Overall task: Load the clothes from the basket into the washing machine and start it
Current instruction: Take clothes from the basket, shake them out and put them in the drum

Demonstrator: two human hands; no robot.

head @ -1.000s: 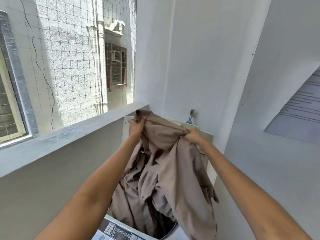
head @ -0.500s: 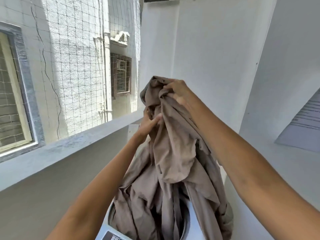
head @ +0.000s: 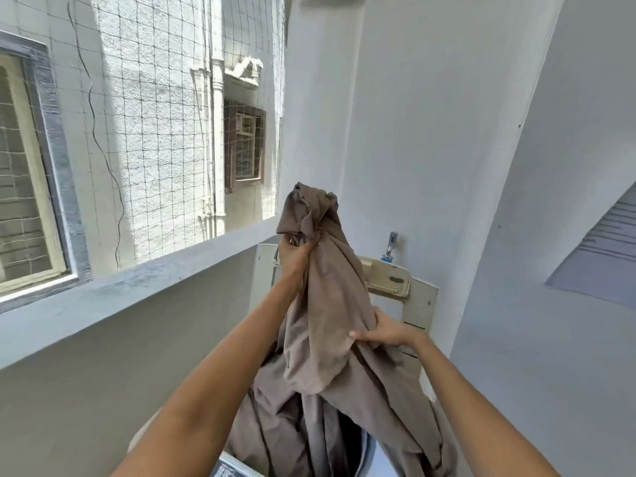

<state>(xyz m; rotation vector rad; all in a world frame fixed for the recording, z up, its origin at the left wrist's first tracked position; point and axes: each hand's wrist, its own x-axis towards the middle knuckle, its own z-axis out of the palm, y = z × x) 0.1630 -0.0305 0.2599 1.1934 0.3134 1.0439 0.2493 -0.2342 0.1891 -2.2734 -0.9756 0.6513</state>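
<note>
Over the washing machine (head: 418, 304), its lid raised, a brown cloth (head: 330, 304) hangs into the drum, bunched high in the left hand (head: 298, 258) and pinched lower down by the right hand (head: 385, 330).

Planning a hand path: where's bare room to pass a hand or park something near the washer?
Free: the grey ledge under the netted opening, left of the left hand. Crowded: the washer opening, filled by the brown cloth both hands grip; right hand sits before the raised lid.
</note>
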